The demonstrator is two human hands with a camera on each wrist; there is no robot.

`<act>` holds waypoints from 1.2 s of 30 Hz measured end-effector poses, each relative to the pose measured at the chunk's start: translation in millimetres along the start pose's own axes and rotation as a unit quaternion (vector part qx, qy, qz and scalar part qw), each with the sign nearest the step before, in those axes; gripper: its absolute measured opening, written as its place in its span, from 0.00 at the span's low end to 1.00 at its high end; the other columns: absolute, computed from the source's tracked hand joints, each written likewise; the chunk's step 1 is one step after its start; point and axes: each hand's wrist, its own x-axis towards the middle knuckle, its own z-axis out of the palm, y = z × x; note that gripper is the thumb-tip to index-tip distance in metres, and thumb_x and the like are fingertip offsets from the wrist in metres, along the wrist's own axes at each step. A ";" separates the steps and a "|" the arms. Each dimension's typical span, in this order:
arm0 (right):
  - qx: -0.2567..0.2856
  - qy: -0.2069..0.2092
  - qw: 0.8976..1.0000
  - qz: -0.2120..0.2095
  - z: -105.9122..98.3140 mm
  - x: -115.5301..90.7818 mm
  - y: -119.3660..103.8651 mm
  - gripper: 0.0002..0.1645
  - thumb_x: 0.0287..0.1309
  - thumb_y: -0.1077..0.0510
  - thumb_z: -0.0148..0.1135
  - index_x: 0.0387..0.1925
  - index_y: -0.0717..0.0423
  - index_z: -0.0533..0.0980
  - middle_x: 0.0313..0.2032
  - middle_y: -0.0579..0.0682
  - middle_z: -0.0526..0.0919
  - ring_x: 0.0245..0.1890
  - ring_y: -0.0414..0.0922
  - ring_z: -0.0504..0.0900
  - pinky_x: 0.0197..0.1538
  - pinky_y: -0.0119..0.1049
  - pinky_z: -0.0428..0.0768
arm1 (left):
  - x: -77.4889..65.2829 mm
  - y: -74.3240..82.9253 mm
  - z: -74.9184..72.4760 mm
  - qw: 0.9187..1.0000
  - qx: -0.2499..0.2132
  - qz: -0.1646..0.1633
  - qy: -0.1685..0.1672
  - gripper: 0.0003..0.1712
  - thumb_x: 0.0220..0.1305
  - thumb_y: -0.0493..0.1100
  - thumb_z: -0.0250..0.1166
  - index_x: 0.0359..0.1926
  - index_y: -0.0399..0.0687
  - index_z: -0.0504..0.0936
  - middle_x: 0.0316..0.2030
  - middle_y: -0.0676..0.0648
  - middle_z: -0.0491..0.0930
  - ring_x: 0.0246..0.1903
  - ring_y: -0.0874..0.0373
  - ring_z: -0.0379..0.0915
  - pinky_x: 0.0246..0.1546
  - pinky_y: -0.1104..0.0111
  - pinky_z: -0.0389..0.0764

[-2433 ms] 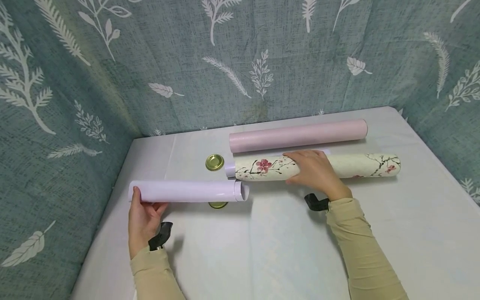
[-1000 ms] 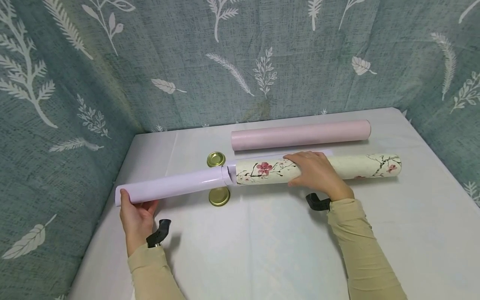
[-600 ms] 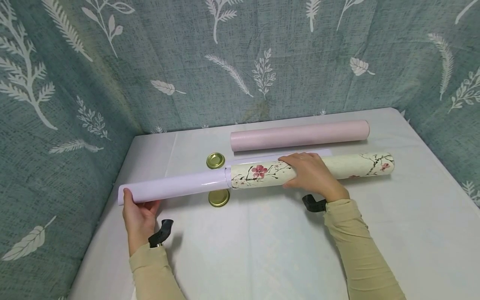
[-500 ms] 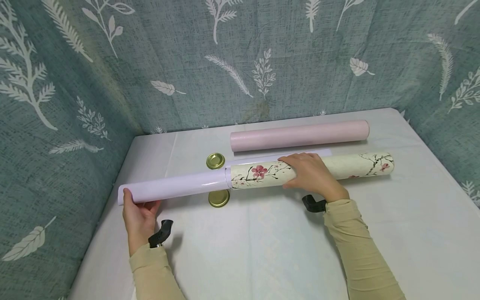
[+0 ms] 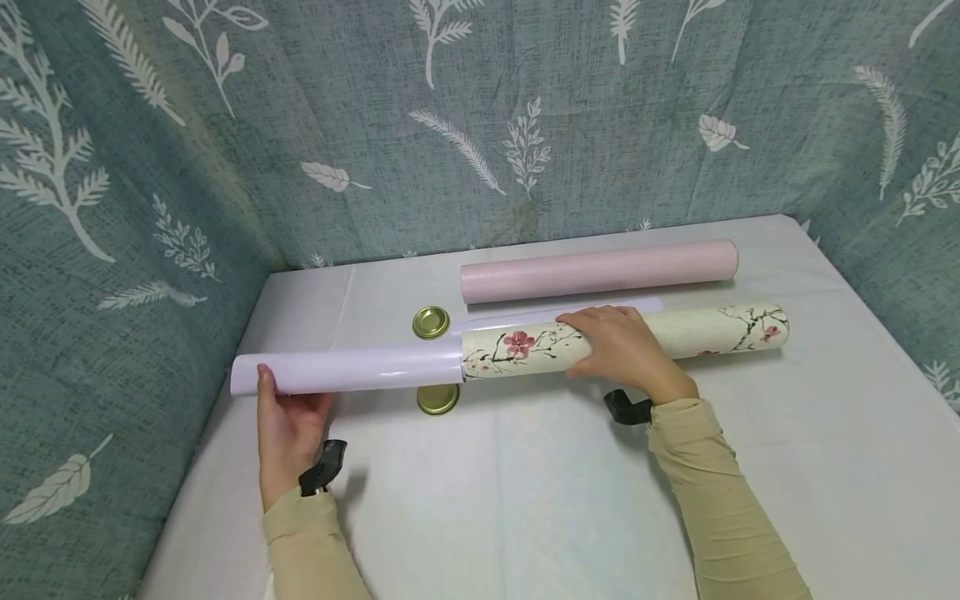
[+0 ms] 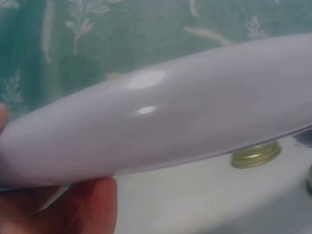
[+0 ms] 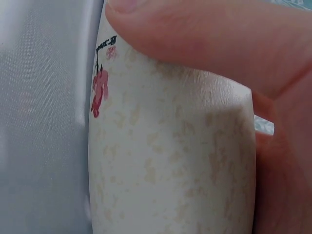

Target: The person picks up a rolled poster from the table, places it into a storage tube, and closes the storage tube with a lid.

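Note:
In the head view my left hand (image 5: 288, 437) grips the left part of a glossy white roll (image 5: 352, 370), thumb in front and fingers beneath. The same white roll (image 6: 195, 107) fills much of the left wrist view. Its right end disappears at the left mouth of a cream wallpaper roll (image 5: 547, 348) printed with blossom branches. How far it reaches inside is hidden. My right hand (image 5: 626, 350) holds the cream roll around its middle from above; in the right wrist view the thumb lies across the cream roll (image 7: 170, 146).
A pink roll (image 5: 600, 271) lies at the back of the white-covered table (image 5: 570, 500). Another pale lavender roll (image 5: 651, 304) lies behind the cream roll, partly covered. One gold jar lid (image 5: 431, 322) sits behind the white roll, another gold lid (image 5: 438, 400) in front. Patterned curtain surrounds the table.
The white roll first shifted left and up to the cream roll's mouth, and its open right end went out of sight there. Since then its left end has risen, levelling it.

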 end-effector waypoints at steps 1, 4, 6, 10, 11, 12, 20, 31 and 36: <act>0.000 0.000 1.000 0.000 0.1 0.1 0.4 0.47 0.30 0.40 0.73 0.58 0.45 0.67 0.54 0.48 0.73 0.55 0.51 0.67 0.55 0.51 0.57 | 0.5 -2.0 1.2 1.000 0.006 -0.007 -0.016 0.39 0.56 0.54 0.60 0.62 0.62 0.47 0.59 0.46 0.54 0.59 0.49 0.55 0.55 0.51 0.59; -0.001 0.000 1.000 0.001 0.0 0.1 0.4 0.47 0.30 0.40 0.72 0.58 0.44 0.67 0.54 0.47 0.73 0.55 0.51 0.67 0.55 0.51 0.57 | 2.0 -7.7 4.4 0.998 0.026 -0.025 -0.054 0.36 0.59 0.53 0.57 0.62 0.62 0.46 0.58 0.46 0.54 0.59 0.48 0.56 0.56 0.50 0.58; 0.001 0.000 1.000 0.000 -0.2 -0.1 0.6 0.47 0.30 0.40 0.72 0.58 0.44 0.67 0.54 0.48 0.73 0.55 0.51 0.67 0.55 0.52 0.57 | 2.4 -10.6 6.0 0.996 0.035 -0.036 -0.067 0.34 0.61 0.50 0.56 0.61 0.61 0.47 0.56 0.46 0.55 0.58 0.47 0.57 0.55 0.49 0.57; 0.003 -0.001 1.000 -0.002 -0.4 -0.4 0.2 0.47 0.30 0.40 0.73 0.58 0.44 0.67 0.54 0.48 0.73 0.55 0.51 0.67 0.55 0.51 0.57 | 1.7 -12.8 7.7 0.994 0.071 -0.045 -0.069 0.30 0.63 0.46 0.55 0.60 0.55 0.50 0.52 0.45 0.60 0.53 0.46 0.65 0.52 0.50 0.62; 0.003 -0.002 1.000 -0.002 -0.4 -0.6 0.3 0.47 0.30 0.40 0.73 0.58 0.44 0.67 0.54 0.47 0.73 0.55 0.51 0.67 0.54 0.51 0.57 | 1.4 -12.7 7.8 0.994 0.079 -0.046 -0.064 0.29 0.63 0.45 0.55 0.59 0.54 0.51 0.51 0.45 0.61 0.51 0.46 0.67 0.50 0.50 0.64; 0.003 -0.002 1.000 -0.002 -0.5 -0.7 0.2 0.47 0.30 0.40 0.73 0.58 0.44 0.67 0.53 0.47 0.73 0.55 0.51 0.67 0.54 0.51 0.57 | 1.1 -12.5 7.9 0.994 0.087 -0.045 -0.058 0.28 0.62 0.45 0.56 0.59 0.53 0.51 0.51 0.44 0.62 0.49 0.46 0.69 0.49 0.51 0.66; 0.006 -0.005 1.000 -0.001 -0.6 -1.6 -0.2 0.47 0.30 0.40 0.73 0.58 0.44 0.67 0.54 0.47 0.73 0.55 0.51 0.67 0.54 0.51 0.57 | -1.0 -9.2 8.2 0.994 0.096 -0.047 -0.021 0.29 0.59 0.42 0.59 0.57 0.51 0.54 0.48 0.44 0.66 0.45 0.49 0.73 0.44 0.54 0.72; 0.005 -0.013 1.000 0.002 0.6 -0.8 0.4 0.48 0.30 0.40 0.73 0.58 0.45 0.67 0.53 0.48 0.73 0.55 0.51 0.67 0.54 0.51 0.58 | -1.9 -9.9 8.7 0.994 0.099 -0.045 -0.009 0.30 0.57 0.40 0.61 0.56 0.49 0.55 0.48 0.43 0.67 0.45 0.50 0.73 0.44 0.56 0.72; 0.003 -0.015 1.000 0.001 1.2 -0.4 -0.6 0.48 0.31 0.40 0.72 0.58 0.44 0.67 0.53 0.48 0.73 0.55 0.50 0.67 0.53 0.51 0.58 | -0.6 -12.1 10.5 0.994 0.105 -0.038 -0.002 0.31 0.56 0.39 0.62 0.56 0.49 0.55 0.49 0.43 0.67 0.46 0.50 0.72 0.44 0.56 0.72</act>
